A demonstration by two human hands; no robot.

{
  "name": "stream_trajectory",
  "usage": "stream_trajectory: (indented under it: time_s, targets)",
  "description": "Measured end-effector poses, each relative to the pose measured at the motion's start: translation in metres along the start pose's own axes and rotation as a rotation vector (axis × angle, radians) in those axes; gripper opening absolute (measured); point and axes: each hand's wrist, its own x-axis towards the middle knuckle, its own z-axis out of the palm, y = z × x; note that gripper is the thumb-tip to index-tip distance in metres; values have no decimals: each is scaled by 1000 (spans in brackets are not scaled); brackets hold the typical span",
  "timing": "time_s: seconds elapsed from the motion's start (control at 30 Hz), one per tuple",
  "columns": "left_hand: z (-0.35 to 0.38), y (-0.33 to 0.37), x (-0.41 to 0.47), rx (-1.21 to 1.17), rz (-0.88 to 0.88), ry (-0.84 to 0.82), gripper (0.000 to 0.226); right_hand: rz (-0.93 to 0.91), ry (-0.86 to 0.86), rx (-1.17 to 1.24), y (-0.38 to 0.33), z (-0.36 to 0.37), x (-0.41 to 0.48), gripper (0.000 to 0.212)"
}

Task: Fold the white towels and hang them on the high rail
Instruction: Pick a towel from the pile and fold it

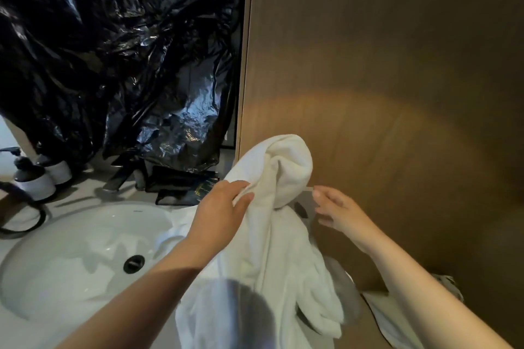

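Over the right edge of the counter (82, 195), beside the sink (71, 263), a white towel (283, 249) is held up. Its upper folds are gripped by the left hand (224, 212). The right hand (337, 212) is loosely curled beside it; whether anything is pinched cannot be told. Black plastic (113, 51) is hung behind.

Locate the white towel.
In the head view the white towel hangs at centre, gripped by the left hand, between the sink at left and wooden panel at right.

2 hands (218, 208) (338, 211), 2 towels (286, 178) (392, 320), 2 pump btls (35, 183) (58, 170), 1 sink (71, 252), 1 faucet (119, 176).
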Motion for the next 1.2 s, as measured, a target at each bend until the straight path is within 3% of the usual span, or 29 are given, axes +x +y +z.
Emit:
stream_trajectory:
  time_s: [0.1,0.23,0.37,0.47,0.67,0.8,0.87,0.97,1.2]
  targets:
    - [19,-1,3,85,-65,6,63,83,-10,65,22,-1,-3,39]
    - [41,-10,-1,-10,-131,-202,93,108,-34,40,41,10,-2,39]
    - [46,-24,5,141,-84,-231,69,84,-88,6,53,24,-3,34]
    - [34,-34,6,33,-104,-208,57,92,-110,32,54,31,-6,50]
    - [-10,-28,11,-77,39,-8,50,85,-121,39,44,36,-6,67]
    - [-44,-13,22,-29,93,38,48,81,-124,86,19,29,5,96]
    - [-60,-7,28,3,112,89,47,130,-192,92,10,31,8,92]
    - [-87,-1,37,-14,123,156,48,118,-228,28,13,47,7,69]
    - [-110,5,28,-20,189,146,49,-16,-98,32,-30,51,1,104]
